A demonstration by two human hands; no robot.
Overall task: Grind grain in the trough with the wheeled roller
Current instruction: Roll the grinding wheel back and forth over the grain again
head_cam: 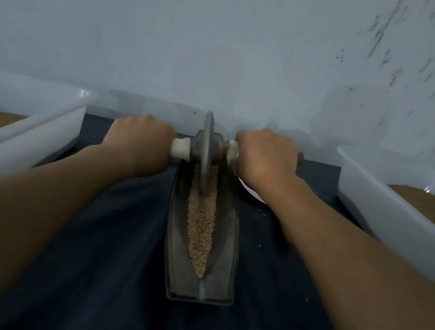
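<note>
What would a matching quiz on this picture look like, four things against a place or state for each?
Things:
1 wheel
2 grain
3 left hand
4 right tub

Places or states:
A white, holds brown powder
B upright at the far end of the trough
C grips the handle
D lies along the trough's groove

Pairs: 1-B, 2-D, 3-C, 4-A.

My left hand (140,143) & right hand (263,158) hide the handle (181,150) ends; left tub (30,135), right tub (375,202) (near parts only) run off-frame.
</note>
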